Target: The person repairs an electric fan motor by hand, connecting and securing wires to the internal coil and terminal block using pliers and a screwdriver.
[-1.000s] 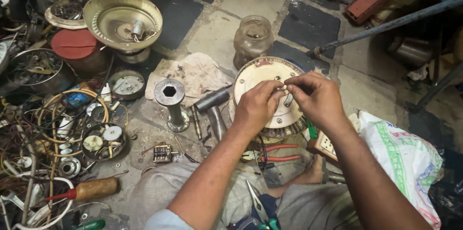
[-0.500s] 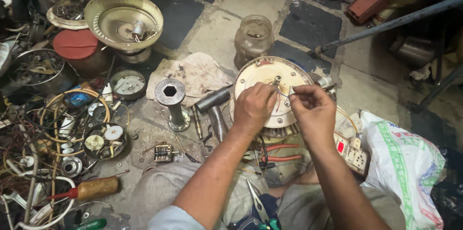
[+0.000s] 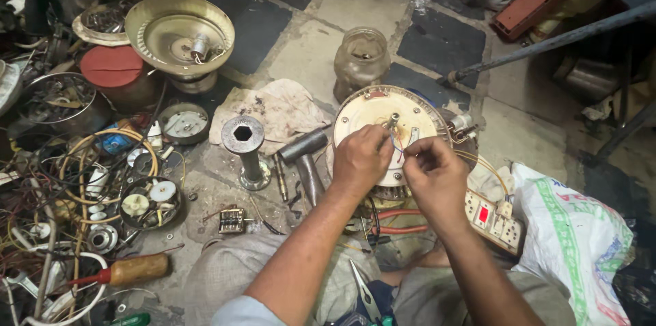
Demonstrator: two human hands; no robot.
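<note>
On one round motor cover (image 3: 383, 121), two hands (image 3: 400, 165), pinching wires (image 3: 398, 150)

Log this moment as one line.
left hand: pinching thin wires | right hand: pinching same wires | over round cream metal motor disc | grey hammer beside

Both forearms are bare from elbow to wrist, and the left hand (image 3: 361, 160) and right hand (image 3: 437, 179) wear no gloves, rings or watch. A pale blue short sleeve (image 3: 240, 311) shows at the left upper arm. The grey cloth (image 3: 437, 299) below is probably trousers.
</note>
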